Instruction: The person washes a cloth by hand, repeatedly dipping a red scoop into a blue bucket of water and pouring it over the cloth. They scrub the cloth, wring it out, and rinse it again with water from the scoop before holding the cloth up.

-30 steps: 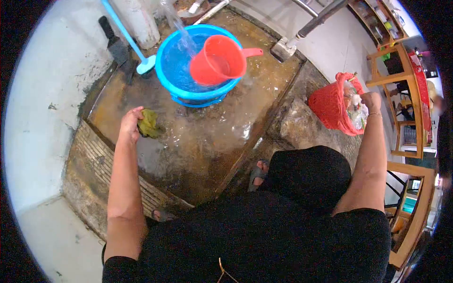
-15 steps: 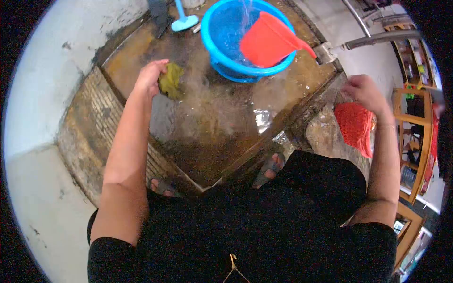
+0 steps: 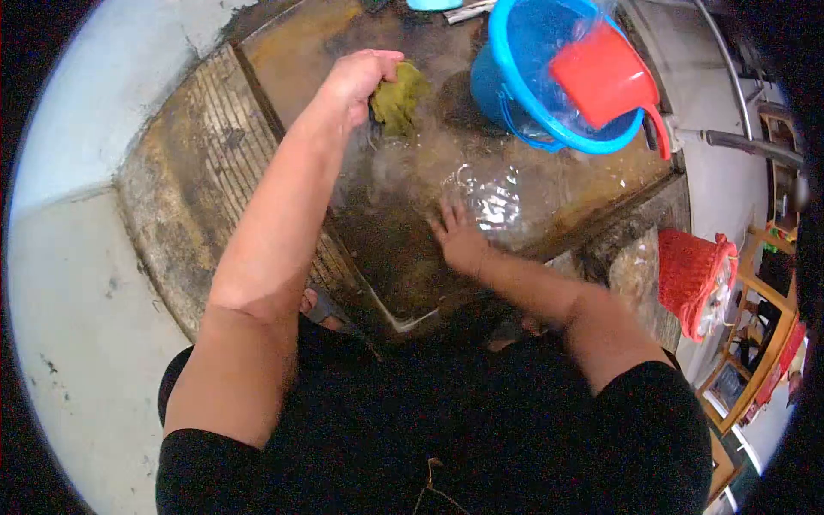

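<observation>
My left hand [image 3: 359,84] is closed on a crumpled yellow-green cloth [image 3: 400,98], which hangs over the wet, shallow-walled washing floor [image 3: 386,232]. Lower down and to the right, my right hand [image 3: 462,239] reaches into the shallow water with fingers spread and nothing in them. Ripples and bright glints show just beyond its fingertips. Past both hands stands a blue bucket [image 3: 500,90] with water splashing in it. A red dipper [image 3: 601,75] rests in its top, handle over the rim.
A red woven basket [image 3: 684,273] with contents I cannot make out stands on the right ledge. A ribbed stone slab [image 3: 225,129] borders the left wall. A pipe [image 3: 747,148] juts in at upper right, near wooden shelving [image 3: 777,330]. Part of a light-blue object [image 3: 433,3] shows at the top edge.
My right hand has left its place beside the red basket and come down to the water, fingers now spread. My left hand keeps the cloth. The view has shifted, moving the bucket rightward.
</observation>
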